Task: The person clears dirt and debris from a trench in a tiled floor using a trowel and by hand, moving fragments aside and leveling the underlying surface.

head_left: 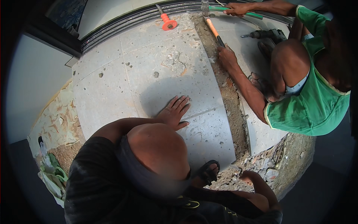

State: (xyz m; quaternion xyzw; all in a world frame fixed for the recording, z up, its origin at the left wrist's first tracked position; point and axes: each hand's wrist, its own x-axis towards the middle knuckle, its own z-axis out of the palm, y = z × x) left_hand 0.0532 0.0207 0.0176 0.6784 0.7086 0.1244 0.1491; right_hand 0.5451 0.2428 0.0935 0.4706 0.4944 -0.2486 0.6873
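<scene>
My left hand (173, 113) lies flat on a large grey floor tile (156, 93), its fingers spread and nothing in it. Down at the lower right, my right hand (247, 177) is low over broken rubble (270, 173) beside my sandalled foot (209, 171). Its fingers look curled together, and whatever they hold is too small or hidden to make out. My bent knee (156, 149) fills the space between the two arms. Grit and small chips (156, 74) are scattered over the tiles, and one patch (173, 62) of the surface is chipped.
Opposite me squats a co-worker in green (309, 104), gripping a hammer (213, 29) and a green bar (253, 15) above a dug-out trench (235, 115). A power drill (269, 35) lies nearby. A chisel with an orange guard (167, 23) rests beside the black door track (123, 27).
</scene>
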